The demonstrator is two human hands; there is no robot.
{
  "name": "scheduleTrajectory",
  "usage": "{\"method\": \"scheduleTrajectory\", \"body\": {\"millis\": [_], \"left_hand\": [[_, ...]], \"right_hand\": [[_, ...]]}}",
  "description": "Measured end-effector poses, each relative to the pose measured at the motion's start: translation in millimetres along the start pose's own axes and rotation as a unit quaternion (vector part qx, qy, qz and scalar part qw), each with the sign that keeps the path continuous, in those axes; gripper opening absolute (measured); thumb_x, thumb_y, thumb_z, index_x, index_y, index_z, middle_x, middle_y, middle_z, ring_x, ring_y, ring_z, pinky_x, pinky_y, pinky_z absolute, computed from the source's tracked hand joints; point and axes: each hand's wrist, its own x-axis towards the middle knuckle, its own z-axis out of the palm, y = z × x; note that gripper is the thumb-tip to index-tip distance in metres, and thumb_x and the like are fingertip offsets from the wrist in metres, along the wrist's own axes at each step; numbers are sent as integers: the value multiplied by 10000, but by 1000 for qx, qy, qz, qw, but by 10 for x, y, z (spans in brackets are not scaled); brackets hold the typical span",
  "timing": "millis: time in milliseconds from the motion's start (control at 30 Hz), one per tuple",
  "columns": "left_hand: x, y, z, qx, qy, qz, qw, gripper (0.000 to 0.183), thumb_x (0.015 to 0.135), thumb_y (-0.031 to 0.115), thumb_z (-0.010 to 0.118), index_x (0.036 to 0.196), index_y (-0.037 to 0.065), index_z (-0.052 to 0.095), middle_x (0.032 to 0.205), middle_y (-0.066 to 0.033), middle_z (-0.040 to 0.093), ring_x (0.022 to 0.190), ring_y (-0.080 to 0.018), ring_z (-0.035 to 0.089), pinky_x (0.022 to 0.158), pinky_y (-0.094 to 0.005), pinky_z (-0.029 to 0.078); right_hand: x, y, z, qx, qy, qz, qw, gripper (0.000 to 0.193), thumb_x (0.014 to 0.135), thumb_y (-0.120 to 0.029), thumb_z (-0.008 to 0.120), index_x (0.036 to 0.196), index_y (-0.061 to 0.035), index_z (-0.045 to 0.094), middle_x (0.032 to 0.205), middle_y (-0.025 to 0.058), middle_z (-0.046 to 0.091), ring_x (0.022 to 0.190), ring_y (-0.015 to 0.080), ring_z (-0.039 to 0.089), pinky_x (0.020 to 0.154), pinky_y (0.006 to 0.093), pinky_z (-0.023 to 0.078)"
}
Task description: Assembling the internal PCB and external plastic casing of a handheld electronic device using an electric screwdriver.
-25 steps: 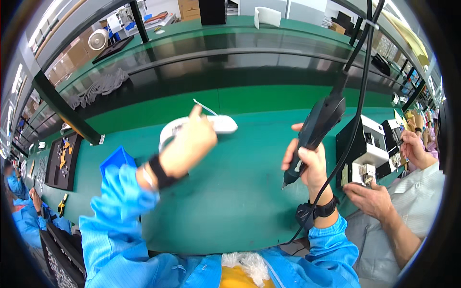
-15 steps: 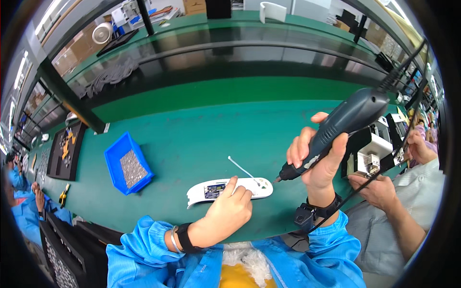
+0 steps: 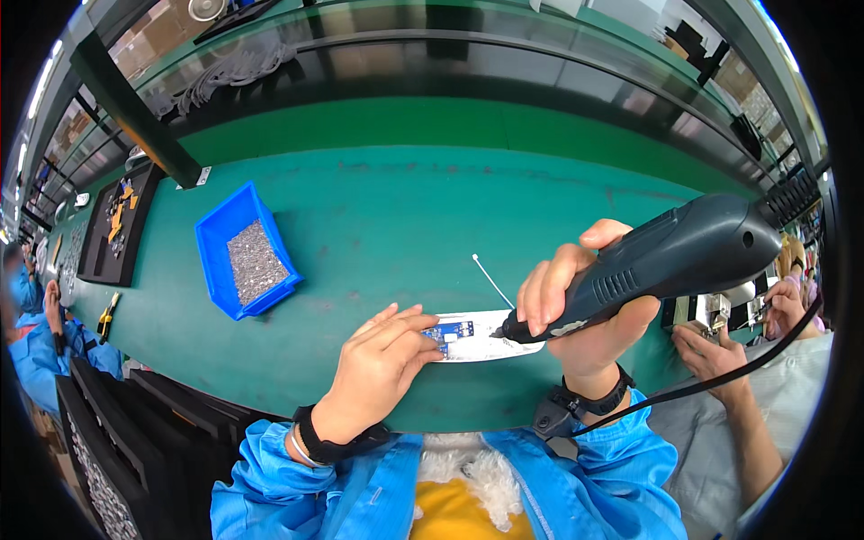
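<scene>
A white plastic housing [image 3: 490, 351] lies on the green bench in front of me, with a blue circuit board [image 3: 457, 330] in it. My left hand [image 3: 382, 364] grips the housing's left end, its fingers covering that end and part of the board. In my right hand [image 3: 589, 346] is a dark electric screwdriver [image 3: 697, 247], held slanting down to the left. Its tip meets the housing just right of the board; whether a screw sits under it is too small to tell. A thin white wire [image 3: 491, 280] sticks out from the housing's far side.
Left of the housing stands a blue bin [image 3: 216, 274] of small metal parts. Farther left are a black tray [image 3: 101, 261] and yellow-handled cutters [image 3: 108, 317]. A co-worker's hands [image 3: 715, 357] work at metal fixtures [image 3: 717, 310] on the right. The screwdriver's cable [image 3: 720, 380] crosses my right forearm.
The screwdriver tip has moved from beside the housing's right end onto the housing. My left hand has shifted to the housing's left end, and the housing has moved right in view.
</scene>
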Motion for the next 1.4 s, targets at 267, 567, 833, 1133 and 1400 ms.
{"method": "scheduleTrajectory", "body": {"millis": [267, 567, 833, 1133, 1400], "left_hand": [[-1, 41, 36, -4, -5, -7, 1000, 130, 619, 53, 672, 719, 36, 591, 914, -80, 603, 909, -271, 591, 783, -373, 486], [23, 33, 3, -18, -8, -10, 1000, 124, 622, 43, 668, 722, 32, 596, 885, -91, 602, 902, -280, 591, 788, -368, 491], [7, 73, 23, -3, -7, -12, 1000, 123, 622, 52, 658, 728, 41, 597, 881, -92, 596, 902, -282, 591, 784, -390, 486], [6, 47, -6, 1, -29, 11, 1000, 116, 690, 89, 610, 749, 9, 550, 943, -102, 577, 919, -283, 581, 802, -409, 482], [51, 57, -42, -39, 26, -15, 999, 130, 624, 109, 681, 715, 61, 601, 860, -41, 570, 888, -220, 563, 852, -450, 422]], "right_hand": [[24, 105, 100, 64, 33, 55, 996, 688, 687, -524, 641, 1053, 7, 399, 587, 72, 503, 478, 138, 505, 454, 230, 426], [40, 196, 116, 0, 22, 68, 997, 694, 697, -599, 567, 1039, -23, 384, 551, 62, 482, 433, 135, 483, 424, 245, 423], [19, 262, 110, 43, 39, 84, 995, 713, 661, -499, 684, 1022, 42, 393, 648, 76, 485, 492, 136, 511, 411, 223, 407], [-14, 287, 117, 61, 28, 86, 994, 698, 648, -469, 713, 1014, 41, 407, 621, 59, 478, 495, 142, 515, 409, 223, 401], [82, 7, 236, 72, -65, 32, 995, 697, 713, -639, 517, 1070, -63, 354, 581, 71, 505, 443, 177, 511, 451, 286, 442]]}}
